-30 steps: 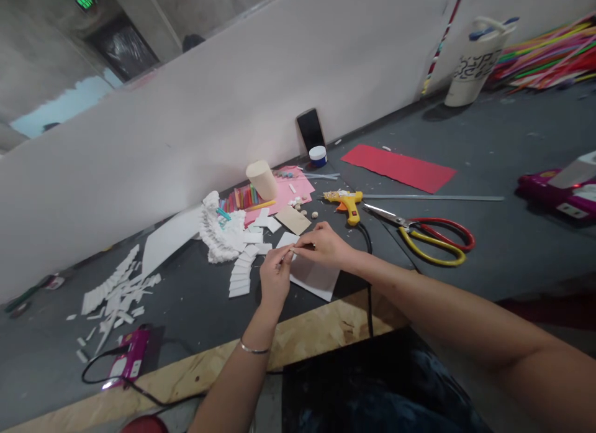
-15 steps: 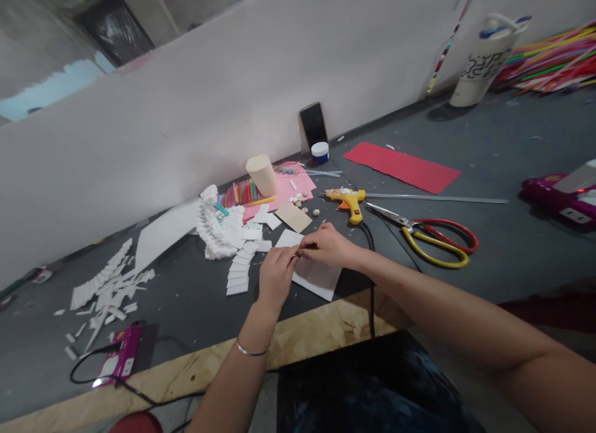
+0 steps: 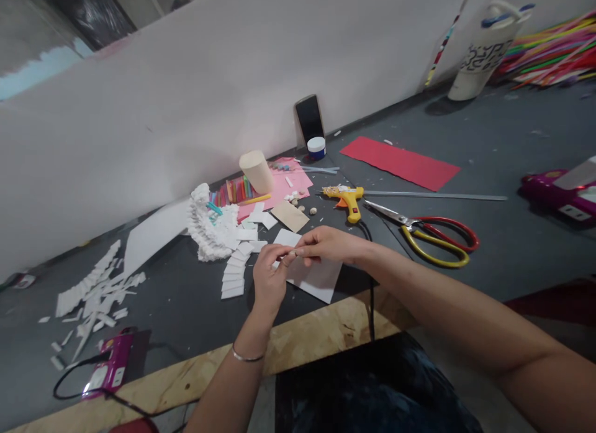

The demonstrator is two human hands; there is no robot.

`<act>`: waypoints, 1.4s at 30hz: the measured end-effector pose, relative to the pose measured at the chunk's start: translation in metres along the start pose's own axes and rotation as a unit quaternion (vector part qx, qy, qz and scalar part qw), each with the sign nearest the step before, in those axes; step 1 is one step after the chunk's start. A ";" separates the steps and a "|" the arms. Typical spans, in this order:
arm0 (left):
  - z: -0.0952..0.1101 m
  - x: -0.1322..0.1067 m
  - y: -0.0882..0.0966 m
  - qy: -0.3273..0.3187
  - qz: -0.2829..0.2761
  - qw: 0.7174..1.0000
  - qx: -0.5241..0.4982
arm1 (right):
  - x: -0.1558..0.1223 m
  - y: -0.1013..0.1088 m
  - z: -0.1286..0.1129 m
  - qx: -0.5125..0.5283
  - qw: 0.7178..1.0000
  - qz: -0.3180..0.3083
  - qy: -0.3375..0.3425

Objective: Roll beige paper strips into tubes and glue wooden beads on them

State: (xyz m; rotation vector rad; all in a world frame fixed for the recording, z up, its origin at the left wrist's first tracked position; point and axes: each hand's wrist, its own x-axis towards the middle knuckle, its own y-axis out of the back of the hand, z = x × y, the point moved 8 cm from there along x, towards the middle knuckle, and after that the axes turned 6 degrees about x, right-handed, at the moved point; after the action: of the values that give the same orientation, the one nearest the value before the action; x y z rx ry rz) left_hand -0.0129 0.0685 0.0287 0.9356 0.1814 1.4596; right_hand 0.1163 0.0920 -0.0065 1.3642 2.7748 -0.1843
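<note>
My left hand (image 3: 270, 278) and my right hand (image 3: 326, 245) meet fingertip to fingertip above a white sheet (image 3: 316, 278) near the table's front edge. Both are pinched closed around something tiny, too small to name. Left of them lies a curved row of white rectangular pieces (image 3: 234, 276). Just beyond the sheet are a beige square card (image 3: 290, 216) and a few small pebbles (image 3: 313, 211). A yellow hot glue gun (image 3: 352, 204) lies past my right hand, its cord running down to the front edge.
Scissors with red and yellow handles (image 3: 437, 234) lie at the right, below a red paper strip (image 3: 400, 163). A crumpled white textured piece (image 3: 209, 228), white scraps (image 3: 95, 302) and a purple power box (image 3: 109, 364) are at the left. A phone (image 3: 310, 119) leans on the wall.
My fingertips have shifted slightly and my right fingers have opened out a little from the tighter bunch before. The camera view has turned a bit, and the things on the table stay put.
</note>
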 end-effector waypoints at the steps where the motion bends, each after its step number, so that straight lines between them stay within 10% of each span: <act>1: -0.001 0.000 0.000 0.008 -0.001 1.000 -0.017 | 0.000 0.000 0.001 0.012 1.000 -0.009 -0.001; 15: -0.012 0.000 -0.004 0.047 -0.016 0.990 -0.134 | 0.001 -0.011 0.005 0.145 0.989 -0.012 -0.022; 27: 0.027 -0.010 -0.004 -0.172 -0.078 0.974 0.124 | -0.005 -0.009 0.006 -0.039 0.997 0.019 -0.064; 42: -0.004 -0.005 0.007 0.033 -0.005 0.990 -0.140 | -0.004 -0.024 0.012 0.210 0.970 -0.081 -0.095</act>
State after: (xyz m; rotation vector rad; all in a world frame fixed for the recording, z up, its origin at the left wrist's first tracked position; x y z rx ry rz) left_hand -0.0216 0.0650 0.0283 0.6581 0.0274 1.4622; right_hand 0.1001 0.0729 -0.0162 1.1038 2.7790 -0.9035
